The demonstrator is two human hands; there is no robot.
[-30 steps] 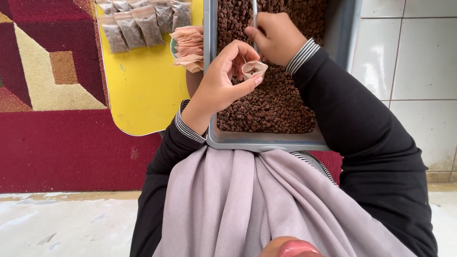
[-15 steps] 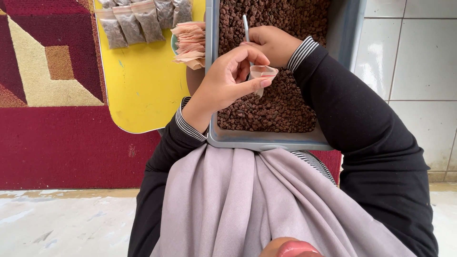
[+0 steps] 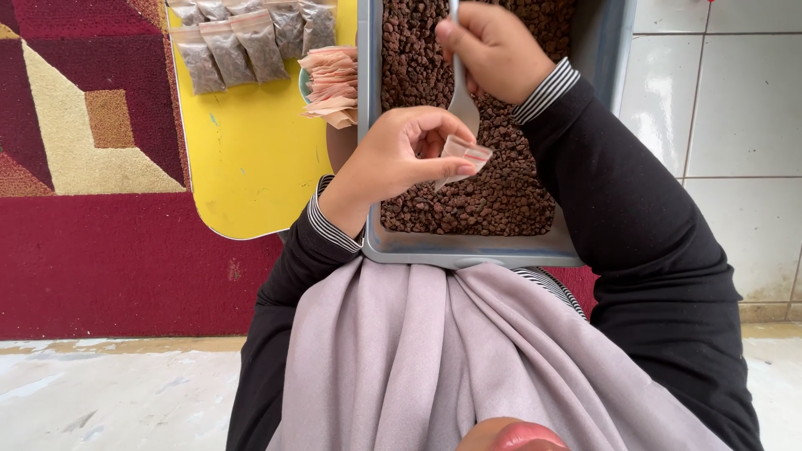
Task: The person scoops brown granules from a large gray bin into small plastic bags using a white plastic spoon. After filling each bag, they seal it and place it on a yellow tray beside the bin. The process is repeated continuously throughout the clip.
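Cloth [image 3: 468, 359], pale mauve, fills the near foreground over the person's chest, with black sleeves [image 3: 652, 250] running out from it on both sides, each ending in a striped cuff. Just beyond the cloth lies the near rim of a grey tray [image 3: 468, 250] filled with dark brown pellets [image 3: 493, 196].

Over the near half of the tray, the left hand [image 3: 401, 159] curls around a small clear bag [image 3: 464, 159], thumb and fingertips pinched on its mouth so that it is held open and tilted toward the right. The bag hangs above the pellets, not touching them.

A little farther on, the right hand [image 3: 493, 46] is closed in a fist around the handle of a white spoon [image 3: 462, 100]. The spoon points down, with its bowl just beside the bag's mouth; whether it carries pellets cannot be told.

Left of the tray sits a yellow board [image 3: 251, 150]. On it, close against the tray, lies a stack of empty bags [image 3: 330, 83] with pinkish edges. Farther back, a row of filled bags [image 3: 251, 38] rests on the board. A red patterned rug [image 3: 83, 167] lies beneath, and white tiles [image 3: 727, 108] stretch to the right.
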